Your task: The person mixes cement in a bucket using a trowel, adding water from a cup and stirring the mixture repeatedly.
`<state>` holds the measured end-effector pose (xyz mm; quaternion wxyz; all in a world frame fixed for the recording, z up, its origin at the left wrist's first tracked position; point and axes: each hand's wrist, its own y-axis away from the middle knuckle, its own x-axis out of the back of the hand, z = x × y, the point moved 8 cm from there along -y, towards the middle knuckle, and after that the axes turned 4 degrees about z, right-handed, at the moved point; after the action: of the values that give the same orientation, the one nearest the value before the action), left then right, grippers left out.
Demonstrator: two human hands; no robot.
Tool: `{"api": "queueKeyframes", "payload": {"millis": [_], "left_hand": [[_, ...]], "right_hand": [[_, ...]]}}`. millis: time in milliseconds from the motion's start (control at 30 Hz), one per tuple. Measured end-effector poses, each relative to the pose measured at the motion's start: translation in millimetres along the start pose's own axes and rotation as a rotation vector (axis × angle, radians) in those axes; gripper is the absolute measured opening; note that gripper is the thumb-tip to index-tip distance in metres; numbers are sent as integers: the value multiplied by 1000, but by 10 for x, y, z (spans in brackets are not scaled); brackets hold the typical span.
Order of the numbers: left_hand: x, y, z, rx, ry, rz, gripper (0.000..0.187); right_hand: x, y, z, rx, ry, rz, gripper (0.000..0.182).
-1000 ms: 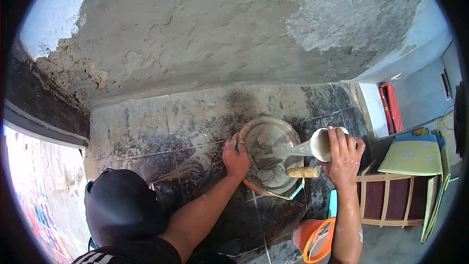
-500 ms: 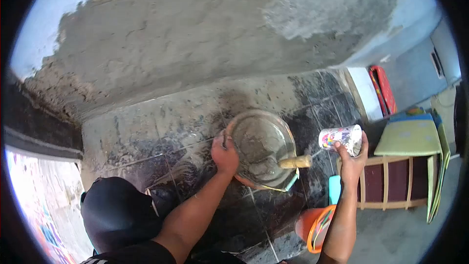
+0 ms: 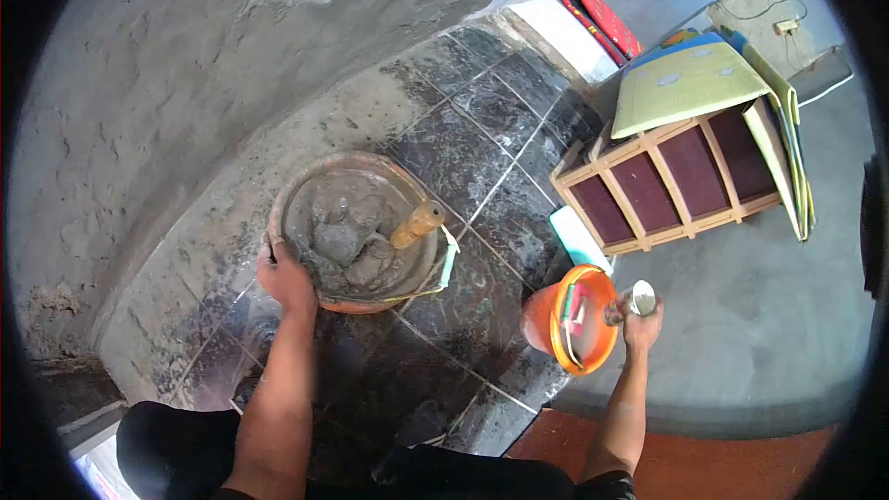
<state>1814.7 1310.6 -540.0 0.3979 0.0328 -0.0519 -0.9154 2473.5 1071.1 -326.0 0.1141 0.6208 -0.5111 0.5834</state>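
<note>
My left hand (image 3: 285,280) is closed on the rim of a mortar bucket (image 3: 356,306), at its near left side. Wet grey mortar (image 3: 335,211) fills much of it, and a tool with a wooden handle (image 3: 419,224) rests in the mortar, its working end hidden. The bucket's wire handle with a pale green grip (image 3: 448,268) hangs over the right side. My right hand (image 3: 643,326) is wrapped round a small white cup (image 3: 644,295), held just right of an orange bucket (image 3: 543,311). Something pink and green (image 3: 576,307) shows inside that orange bucket.
A wall of fresh grey plaster (image 3: 176,102) rises at the left. Dark, mortar-smeared tiles (image 3: 482,153) cover the floor. A wooden frame with maroon panels (image 3: 639,194) lies at the right, a green-yellow board (image 3: 690,83) on it. A turquoise object (image 3: 579,236) lies beside the orange bucket.
My right hand has brought the cup down from beside the wooden frame to the orange bucket. The view has turned rightward; my left hand stays on the mortar bucket's rim.
</note>
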Motion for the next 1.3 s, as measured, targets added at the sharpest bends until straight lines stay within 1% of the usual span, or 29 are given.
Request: {"api": "queueKeyframes", "payload": {"millis": [67,100,133,167,200,233,267,300,367,400,433,467,533,567,600,667,733,800,833,867,933,967,1000,1067,1100,1133,1200,1267,1300], "left_hand": [[20,-35,-141,110,118,2,37],[68,-106,-200,-10,-26,12,38],[55,-86,-167,-2,23,-17,39],[87,-95,-232,28,-69,26,40],[120,-96,-284,63,-158,68,40],[114,-51,-162,50,-123,71,39],[106,-18,-48,37,-87,68,38],[115,-46,-87,-54,-124,108,31],[111,-94,-145,-98,-165,112,31],[105,-89,-137,-130,-206,93,31],[107,-87,-186,-60,-228,73,31],[118,-83,-211,-61,-230,86,31],[97,-101,-319,-25,-163,74,40],[115,-80,-247,-11,-257,79,42],[119,-69,-229,-12,-254,93,42],[121,-48,-254,36,-280,104,42],[141,-31,-181,60,-253,95,42],[120,-37,-81,-20,-299,71,40],[122,-43,-99,4,-274,63,38],[135,-33,-105,12,-268,85,38],[141,-7,-20,-88,-279,125,36],[148,-8,-3,-102,-302,132,34],[171,-3,-4,-95,-301,148,34],[144,-12,94,-64,-232,55,34],[145,-19,88,-63,-231,60,34],[145,-9,85,-86,-226,68,33],[124,-47,69,-103,-216,90,32],[139,-12,61,-156,-264,124,33],[157,2,61,-146,-265,125,33]], "right_hand": [[-417,50,638,-167,-92,-145,97],[-511,128,703,-159,-113,-172,97],[-569,199,711,-143,-67,-187,97],[-629,255,708,-125,-21,-200,97],[-715,290,720,-110,-42,-224,97],[-755,299,736,-72,146,-205,94],[-732,329,598,-34,335,-178,92],[-747,341,441,-22,319,-191,92],[-420,357,-295,-48,425,-37,84],[-444,316,-488,-32,418,-43,84],[-510,294,-821,172,42,-85,83],[-487,327,-1195,366,-339,-127,81],[-381,774,-2270,358,-543,-469,78],[-447,1013,-2676,439,-632,-588,77],[-488,1247,-3043,523,-718,-708,77],[-539,1716,-3701,691,-801,-857,72],[-869,2087,-4049,599,-1079,-948,59],[-1163,2262,-4253,370,-1149,-1045,31],[-1210,2288,-4352,290,-1172,-964,17],[-1223,2390,-4462,310,-1169,-980,17],[-1257,2487,-4561,116,-1371,-944,21],[-1304,2541,-4598,86,-1432,-907,22],[-1295,2572,-4626,97,-1429,-922,22],[-1298,2703,-4702,139,-1291,-1099,23],[-1237,2686,-4714,157,-1264,-1065,19],[-1190,2644,-4693,162,-1263,-1068,19],[-1070,2361,-4629,90,-1412,-956,19],[-751,2054,-4614,-37,-1495,-780,18],[-605,1896,-4657,-9,-1541,-782,16]]}}
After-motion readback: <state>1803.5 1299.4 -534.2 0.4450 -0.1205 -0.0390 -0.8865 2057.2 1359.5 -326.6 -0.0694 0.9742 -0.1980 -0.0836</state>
